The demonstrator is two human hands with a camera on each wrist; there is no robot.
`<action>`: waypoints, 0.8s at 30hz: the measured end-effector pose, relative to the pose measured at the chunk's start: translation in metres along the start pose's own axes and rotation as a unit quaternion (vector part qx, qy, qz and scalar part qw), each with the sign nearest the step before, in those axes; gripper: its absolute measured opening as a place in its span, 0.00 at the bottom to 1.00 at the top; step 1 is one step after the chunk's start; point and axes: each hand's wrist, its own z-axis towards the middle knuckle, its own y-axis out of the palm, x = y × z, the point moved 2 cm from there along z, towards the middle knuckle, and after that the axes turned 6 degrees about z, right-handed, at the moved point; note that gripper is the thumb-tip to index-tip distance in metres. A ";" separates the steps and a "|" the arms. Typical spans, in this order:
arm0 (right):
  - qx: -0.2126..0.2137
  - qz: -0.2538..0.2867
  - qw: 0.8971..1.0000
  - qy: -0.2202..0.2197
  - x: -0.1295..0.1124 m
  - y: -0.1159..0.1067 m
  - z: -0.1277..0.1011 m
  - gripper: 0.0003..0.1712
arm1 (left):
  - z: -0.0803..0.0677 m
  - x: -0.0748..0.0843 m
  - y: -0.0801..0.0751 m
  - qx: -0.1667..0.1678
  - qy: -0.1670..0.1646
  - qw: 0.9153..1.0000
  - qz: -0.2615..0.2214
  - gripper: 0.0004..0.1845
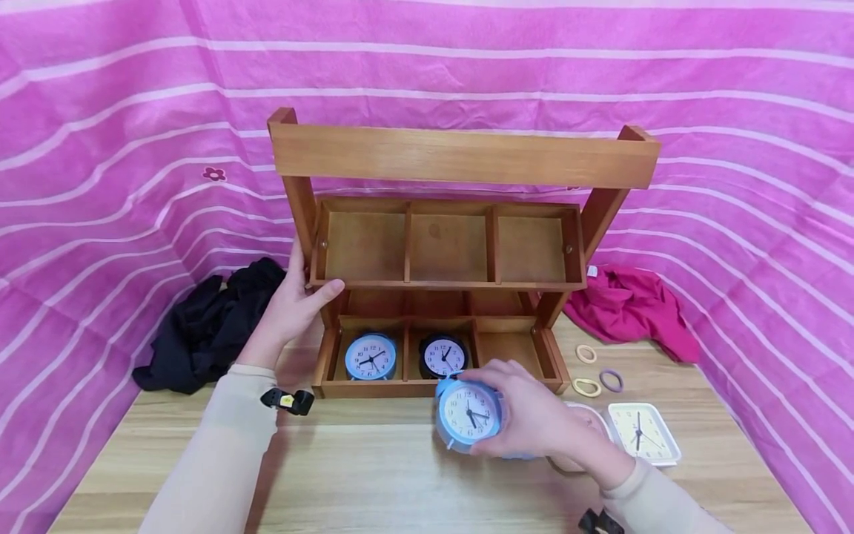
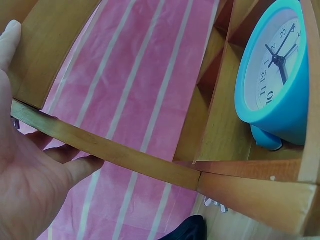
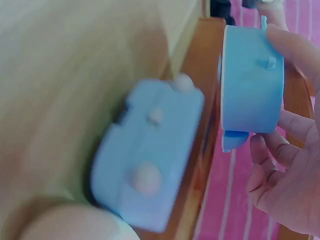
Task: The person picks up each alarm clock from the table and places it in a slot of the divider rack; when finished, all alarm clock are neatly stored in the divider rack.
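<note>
On the wooden table (image 1: 373, 460), ringed by a pink striped cloth (image 1: 107, 148), stands the wooden shelf rack (image 1: 460, 156), the largest item here. It has a plank across the top, an upper tray of three bare compartments and a lower tray of three. The wood is smooth, brown and square-edged.

My left hand (image 1: 293, 300) grips the rack's left post, thumb across the front corner of the upper tray and fingers curled behind. I judge this brace worth keeping firm, so the rack does not slide.

My right hand (image 1: 534, 415) curls round a light blue round clock (image 1: 469, 414), fingers over its top and rim, face toward me. The clock is held just in front of the lower tray's front rail, near the middle. The left compartment holds a blue clock (image 1: 370, 357), the middle a black clock (image 1: 443, 357); the right one shows bare wood. To seat a clock well there, I would move it right, clear the rail, and lower it upright on its small plastic feet.

A white square clock (image 1: 643, 432) lies flat on the table by my right wrist. Three soft hair rings (image 1: 587, 387) lie beside it. A black cloth (image 1: 207, 326) and a crimson cloth (image 1: 630, 308), both crumpled, flank the rack.
</note>
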 end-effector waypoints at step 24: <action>0.010 -0.016 0.997 0.071 0.082 -0.073 0.024 0.51 | -0.002 0.003 -0.001 -0.003 -0.008 1.000 0.019 0.56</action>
